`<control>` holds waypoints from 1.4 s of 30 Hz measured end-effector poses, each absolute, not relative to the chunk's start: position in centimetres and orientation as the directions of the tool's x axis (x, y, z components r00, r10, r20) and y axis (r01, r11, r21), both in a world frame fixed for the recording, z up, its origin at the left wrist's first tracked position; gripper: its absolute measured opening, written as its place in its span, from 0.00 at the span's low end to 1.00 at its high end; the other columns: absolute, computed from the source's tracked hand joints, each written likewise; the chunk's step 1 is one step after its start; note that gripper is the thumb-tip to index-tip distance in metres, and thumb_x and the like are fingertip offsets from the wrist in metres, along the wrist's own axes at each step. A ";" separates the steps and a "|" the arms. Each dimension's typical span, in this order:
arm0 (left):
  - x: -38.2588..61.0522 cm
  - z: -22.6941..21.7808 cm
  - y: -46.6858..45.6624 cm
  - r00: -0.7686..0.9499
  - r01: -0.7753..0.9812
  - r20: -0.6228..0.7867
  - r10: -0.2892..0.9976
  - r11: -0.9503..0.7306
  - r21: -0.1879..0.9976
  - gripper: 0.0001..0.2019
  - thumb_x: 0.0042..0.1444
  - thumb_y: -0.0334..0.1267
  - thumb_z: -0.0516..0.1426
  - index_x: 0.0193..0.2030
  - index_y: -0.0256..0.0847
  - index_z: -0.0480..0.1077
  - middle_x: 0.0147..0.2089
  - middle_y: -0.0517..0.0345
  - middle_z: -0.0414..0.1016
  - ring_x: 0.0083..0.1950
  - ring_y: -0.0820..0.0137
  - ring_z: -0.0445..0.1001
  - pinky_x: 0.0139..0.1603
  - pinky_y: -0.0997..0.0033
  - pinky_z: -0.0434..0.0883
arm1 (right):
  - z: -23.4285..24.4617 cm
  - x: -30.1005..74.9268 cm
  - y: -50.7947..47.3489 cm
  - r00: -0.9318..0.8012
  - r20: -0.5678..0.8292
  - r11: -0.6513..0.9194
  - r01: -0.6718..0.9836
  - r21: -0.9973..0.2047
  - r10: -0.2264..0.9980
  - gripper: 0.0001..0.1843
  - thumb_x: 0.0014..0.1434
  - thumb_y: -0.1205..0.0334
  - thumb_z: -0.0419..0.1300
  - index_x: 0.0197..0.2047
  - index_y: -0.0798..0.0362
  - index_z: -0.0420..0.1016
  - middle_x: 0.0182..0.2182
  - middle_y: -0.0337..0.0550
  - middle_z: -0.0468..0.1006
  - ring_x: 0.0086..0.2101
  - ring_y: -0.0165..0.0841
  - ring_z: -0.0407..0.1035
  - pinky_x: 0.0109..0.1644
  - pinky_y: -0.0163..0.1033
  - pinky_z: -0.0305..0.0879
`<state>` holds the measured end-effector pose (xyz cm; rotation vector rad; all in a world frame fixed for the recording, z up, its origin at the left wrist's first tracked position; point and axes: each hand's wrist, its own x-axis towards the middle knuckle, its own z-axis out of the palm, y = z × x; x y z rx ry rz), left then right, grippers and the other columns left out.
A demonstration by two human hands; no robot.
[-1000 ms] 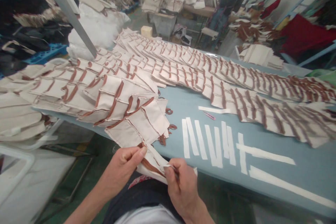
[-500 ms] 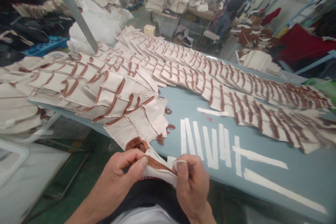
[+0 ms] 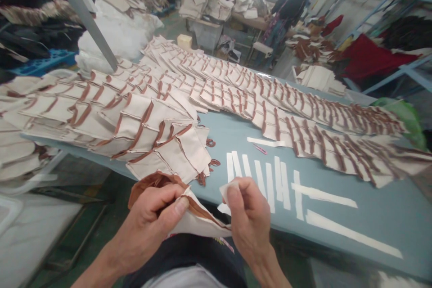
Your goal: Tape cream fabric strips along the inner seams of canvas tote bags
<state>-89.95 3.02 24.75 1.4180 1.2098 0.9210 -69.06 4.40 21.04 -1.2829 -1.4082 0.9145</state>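
- Brown lining (image 3: pixel 143 185) now billows out beside the left hand (image 3: pixel 153 213), far more of it showing than a second ago, and the right hand (image 3: pixel 249 211) has come up a little, off the cream fabric piece's seam.
- Left thumb and fingers clamp the cream fabric piece (image 3: pixel 199 225), held over the lap just off the table's near edge, its brown-bound seam slanting down to the right.
- Right thumb and fingers pinch a small white scrap (image 3: pixel 226 189), thin and flat; whether they grip the cloth's end too, I can't tell. Hands apart!
- Beyond them, white strips (image 3: pixel 270 186) lie matte and straight-edged on the smooth blue-grey table (image 3: pixel 378 222), a slim pink tool (image 3: pixel 260 149) nearby.
- Behind, overlapping cream panels (image 3: pixel 229 94) run in scaly rows, ribbed with brown binding; thin brown loops (image 3: pixel 211 142) curl out at left.
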 end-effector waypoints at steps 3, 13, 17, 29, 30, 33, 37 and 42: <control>-89.6 25.0 3.2 0.191 0.138 -0.067 0.979 0.041 0.990 0.26 0.74 0.49 0.56 0.24 0.39 0.69 0.22 0.66 0.61 0.23 0.76 0.57 0.24 0.76 0.57 | 22.2 -69.3 4.6 -0.040 0.139 0.145 0.208 -0.967 0.989 0.18 0.73 0.50 0.61 0.32 0.50 0.72 0.23 0.32 0.68 0.23 0.28 0.60 0.28 0.33 0.57; -90.6 24.0 3.0 0.362 -0.044 -0.385 0.849 0.428 0.903 0.31 0.67 0.68 0.57 0.29 0.39 0.70 0.24 0.68 0.56 0.24 0.76 0.50 0.23 0.73 0.47 | 25.4 -69.2 3.4 -0.335 -0.201 -0.156 0.156 -0.975 0.921 0.23 0.73 0.41 0.60 0.35 0.52 0.72 0.24 0.32 0.67 0.25 0.27 0.57 0.28 0.34 0.52; -90.3 25.0 3.1 0.378 -0.045 -0.335 0.863 0.378 0.925 0.30 0.66 0.66 0.58 0.25 0.44 0.60 0.22 0.70 0.50 0.23 0.75 0.47 0.23 0.72 0.47 | 26.3 -69.6 2.8 -0.321 -0.192 -0.119 0.235 -0.965 0.927 0.22 0.73 0.42 0.59 0.36 0.51 0.72 0.24 0.33 0.69 0.24 0.28 0.61 0.28 0.34 0.53; -90.5 24.2 2.8 0.314 0.057 -0.265 0.912 0.261 0.964 0.28 0.71 0.59 0.52 0.23 0.45 0.56 0.21 0.68 0.54 0.24 0.74 0.52 0.25 0.69 0.51 | 26.1 -71.3 3.3 -0.223 -0.113 0.007 0.476 -0.879 0.968 0.15 0.67 0.51 0.58 0.30 0.48 0.68 0.18 0.30 0.67 0.19 0.27 0.62 0.22 0.32 0.52; -90.5 24.1 2.7 0.303 0.062 -0.268 0.915 0.261 0.963 0.28 0.71 0.59 0.52 0.23 0.46 0.56 0.21 0.68 0.54 0.24 0.74 0.52 0.25 0.69 0.51 | 26.1 -71.4 3.3 -0.216 -0.108 0.009 0.483 -0.876 0.970 0.15 0.67 0.51 0.58 0.30 0.48 0.68 0.18 0.30 0.67 0.19 0.28 0.62 0.22 0.33 0.51; -90.6 23.7 2.4 0.285 0.067 -0.282 0.916 0.275 0.959 0.28 0.71 0.57 0.52 0.23 0.45 0.56 0.21 0.68 0.54 0.24 0.74 0.52 0.25 0.69 0.51 | 26.2 -71.7 3.3 -0.198 -0.073 0.036 0.497 -0.867 0.977 0.15 0.67 0.52 0.58 0.29 0.47 0.67 0.17 0.30 0.67 0.18 0.28 0.62 0.22 0.33 0.52; -90.6 23.2 2.2 0.275 0.065 -0.299 0.914 0.293 0.954 0.28 0.72 0.58 0.51 0.24 0.45 0.56 0.22 0.68 0.53 0.24 0.73 0.51 0.25 0.70 0.51 | 26.1 -71.9 3.2 -0.184 -0.049 0.053 0.511 -0.858 0.982 0.15 0.66 0.54 0.58 0.29 0.47 0.65 0.17 0.30 0.67 0.18 0.28 0.62 0.23 0.33 0.53; -90.5 23.3 2.1 0.257 0.084 -0.328 0.909 0.317 0.945 0.29 0.71 0.61 0.52 0.24 0.45 0.56 0.22 0.67 0.54 0.24 0.73 0.52 0.24 0.69 0.50 | 26.1 -71.9 3.0 -0.178 -0.030 0.068 0.517 -0.853 0.983 0.14 0.65 0.54 0.59 0.28 0.47 0.65 0.17 0.30 0.68 0.17 0.28 0.62 0.21 0.32 0.53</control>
